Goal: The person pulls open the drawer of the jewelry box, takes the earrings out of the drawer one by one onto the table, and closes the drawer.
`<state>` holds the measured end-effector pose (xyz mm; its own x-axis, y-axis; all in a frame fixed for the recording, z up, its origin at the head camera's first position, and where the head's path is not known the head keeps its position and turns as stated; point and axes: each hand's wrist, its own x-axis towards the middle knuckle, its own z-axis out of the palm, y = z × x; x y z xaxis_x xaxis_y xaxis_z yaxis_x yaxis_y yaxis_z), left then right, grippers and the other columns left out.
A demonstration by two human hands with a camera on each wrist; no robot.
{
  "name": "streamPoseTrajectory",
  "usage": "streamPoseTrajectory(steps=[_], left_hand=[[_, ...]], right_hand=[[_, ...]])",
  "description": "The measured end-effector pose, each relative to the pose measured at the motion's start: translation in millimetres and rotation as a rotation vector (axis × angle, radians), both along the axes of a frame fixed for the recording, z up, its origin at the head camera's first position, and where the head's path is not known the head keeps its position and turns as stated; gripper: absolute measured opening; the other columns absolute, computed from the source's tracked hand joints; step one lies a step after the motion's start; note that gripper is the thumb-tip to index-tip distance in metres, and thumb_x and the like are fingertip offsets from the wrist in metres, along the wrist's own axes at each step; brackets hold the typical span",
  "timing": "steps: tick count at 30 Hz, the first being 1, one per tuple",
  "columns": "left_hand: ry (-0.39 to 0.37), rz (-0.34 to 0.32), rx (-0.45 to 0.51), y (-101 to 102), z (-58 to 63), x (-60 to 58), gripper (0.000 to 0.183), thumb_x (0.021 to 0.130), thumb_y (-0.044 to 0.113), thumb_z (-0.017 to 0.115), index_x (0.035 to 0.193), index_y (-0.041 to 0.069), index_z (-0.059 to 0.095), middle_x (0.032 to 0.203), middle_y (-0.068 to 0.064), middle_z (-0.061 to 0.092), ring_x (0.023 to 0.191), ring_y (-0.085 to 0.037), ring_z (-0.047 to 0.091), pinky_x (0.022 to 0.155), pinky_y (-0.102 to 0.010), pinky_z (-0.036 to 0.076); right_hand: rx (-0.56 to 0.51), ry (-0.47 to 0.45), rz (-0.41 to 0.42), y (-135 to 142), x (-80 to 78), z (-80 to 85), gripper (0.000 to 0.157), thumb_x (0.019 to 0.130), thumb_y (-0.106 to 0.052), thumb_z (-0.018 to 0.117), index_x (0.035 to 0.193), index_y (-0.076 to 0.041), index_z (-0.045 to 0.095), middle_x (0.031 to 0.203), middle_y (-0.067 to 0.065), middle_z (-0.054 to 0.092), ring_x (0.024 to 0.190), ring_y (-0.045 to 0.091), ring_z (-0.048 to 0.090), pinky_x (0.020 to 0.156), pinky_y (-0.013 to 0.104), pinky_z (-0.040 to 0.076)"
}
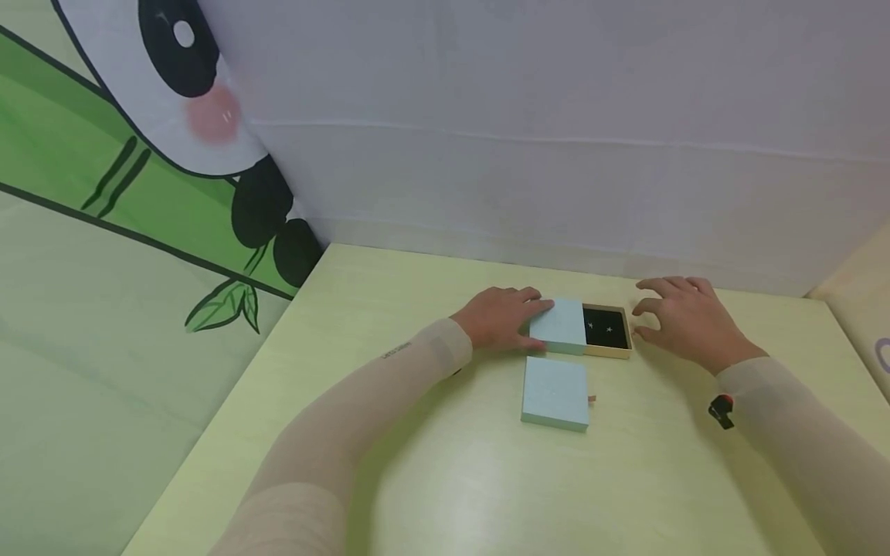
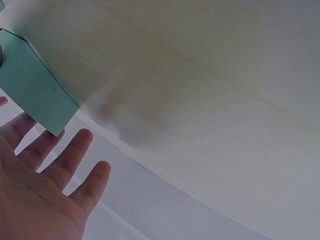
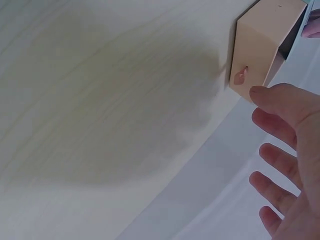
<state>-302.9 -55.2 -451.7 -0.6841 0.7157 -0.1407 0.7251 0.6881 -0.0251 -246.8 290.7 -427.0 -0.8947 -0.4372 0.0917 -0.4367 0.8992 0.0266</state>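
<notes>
My left hand (image 1: 502,318) grips the light blue sleeve of a small drawer-style jewellery box (image 1: 558,323), thumb at its near side and index finger on its top. In the left wrist view the sleeve (image 2: 37,82) shows as a green block above spread fingers. From its right end a tan drawer (image 1: 606,352) is pulled partway out. Inside lies a black pad (image 1: 603,332) with two small star-shaped silver pieces. Just right of the drawer hovers my right hand (image 1: 684,320), holding nothing. Its thumb (image 3: 267,97) is close to the drawer end, which has a pinkish pull tab (image 3: 241,76).
A second light blue box (image 1: 555,392) lies in front of the first, closed, with a pull tab (image 1: 592,398) at its right. Both stand on a pale yellow table (image 1: 445,479). A white cloth (image 1: 542,193) hangs behind, and a panda-print cloth (image 1: 125,309) at left.
</notes>
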Motion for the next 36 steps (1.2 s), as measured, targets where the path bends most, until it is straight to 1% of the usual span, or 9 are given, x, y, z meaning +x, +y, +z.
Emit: streamPoseTrajectory(steps=[13, 21, 30, 36], left_hand=[[0.008, -0.013, 0.004, -2, 0.9, 3.7, 0.091, 0.111, 0.078, 0.066, 0.184, 0.029, 0.044, 0.183, -0.001, 0.055, 0.161, -0.023, 0.065, 0.133, -0.044, 0.056], [0.004, -0.013, -0.001, -3, 0.3, 5.7, 0.09, 0.112, 0.079, 0.065, 0.185, 0.03, 0.043, 0.184, -0.001, 0.054, 0.163, -0.024, 0.064, 0.134, -0.044, 0.055], [0.003, -0.006, -0.001, -2, 0.2, 6.1, 0.09, 0.112, 0.079, 0.065, 0.185, 0.03, 0.043, 0.184, -0.002, 0.054, 0.162, -0.024, 0.065, 0.133, -0.044, 0.056], [0.01, -0.002, -0.003, -2, -0.3, 6.8, 0.09, 0.112, 0.08, 0.064, 0.185, 0.031, 0.043, 0.184, 0.0, 0.054, 0.161, -0.023, 0.066, 0.133, -0.043, 0.056]], right_hand=[[-0.011, 0.007, 0.022, -17, 1.1, 2.4, 0.022, 0.1, -0.027, 0.094, 0.12, -0.016, 0.092, 0.163, 0.025, 0.07, 0.154, 0.056, 0.06, 0.128, 0.078, 0.044], [-0.019, 0.022, 0.062, -28, 3.0, -2.1, 0.021, 0.098, -0.026, 0.095, 0.117, -0.016, 0.093, 0.16, 0.024, 0.072, 0.151, 0.054, 0.064, 0.126, 0.077, 0.046], [-0.03, -0.008, 0.079, -35, 0.6, -5.9, 0.012, 0.1, -0.027, 0.095, 0.11, -0.02, 0.095, 0.16, 0.021, 0.073, 0.152, 0.052, 0.064, 0.126, 0.076, 0.045], [-0.037, -0.005, 0.085, -35, -1.1, -7.7, 0.006, 0.099, -0.025, 0.095, 0.103, -0.021, 0.095, 0.159, 0.021, 0.073, 0.153, 0.051, 0.063, 0.126, 0.076, 0.045]])
